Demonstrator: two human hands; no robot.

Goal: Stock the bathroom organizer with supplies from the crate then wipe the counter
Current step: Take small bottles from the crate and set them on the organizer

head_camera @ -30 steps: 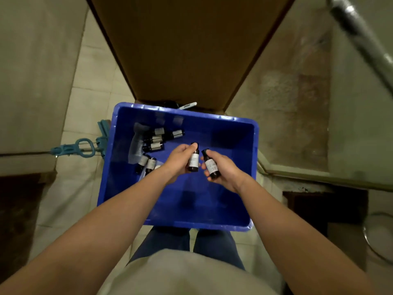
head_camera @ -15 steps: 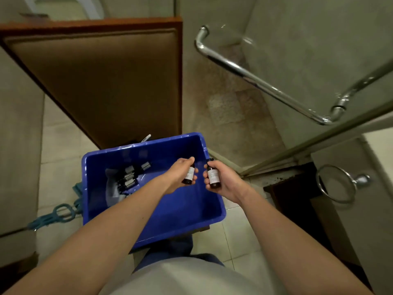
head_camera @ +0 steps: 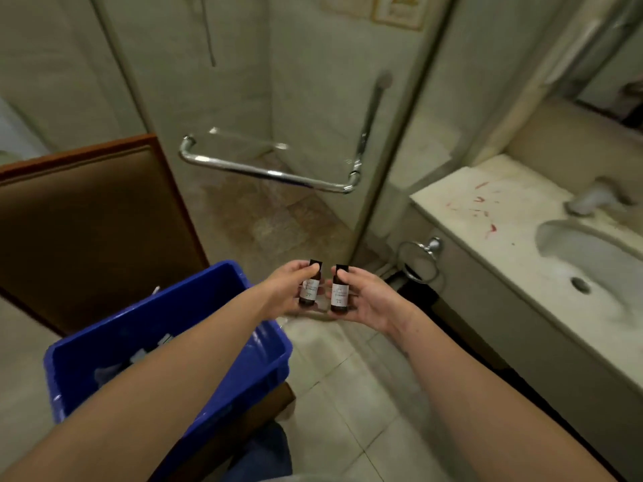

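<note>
Nearest, under my left forearm, sits the blue crate [head_camera: 222,276], with a few pale supplies [head_camera: 167,339] blurred inside it. Just past its far corner, over the floor tiles, my left hand [head_camera: 290,285] grips the left bottle [head_camera: 309,290] and my right hand [head_camera: 370,300] grips the right bottle [head_camera: 340,292]. Both are small, dark and upright, labels toward me, close side by side; I cannot tell if they touch. On each hand the thumb lies near the cap and the fingers [head_camera: 353,277] curl round behind the body, so neither hand is spread. I judge this the stocking step, mid-carry: two bottles out of the crate, not yet set anywhere. The organizer is not in view, so the next move calls for finding it, likely toward the right, and standing each bottle in a free compartment without knocking them together. Beyond my right hand a towel ring [head_camera: 417,264] hangs on the cabinet front; above it runs the counter [head_camera: 462,193], with red marks [head_camera: 482,200] beside the sink [head_camera: 598,273], and wiping those comes after. Farthest is the shower door handle [head_camera: 264,172]
</note>
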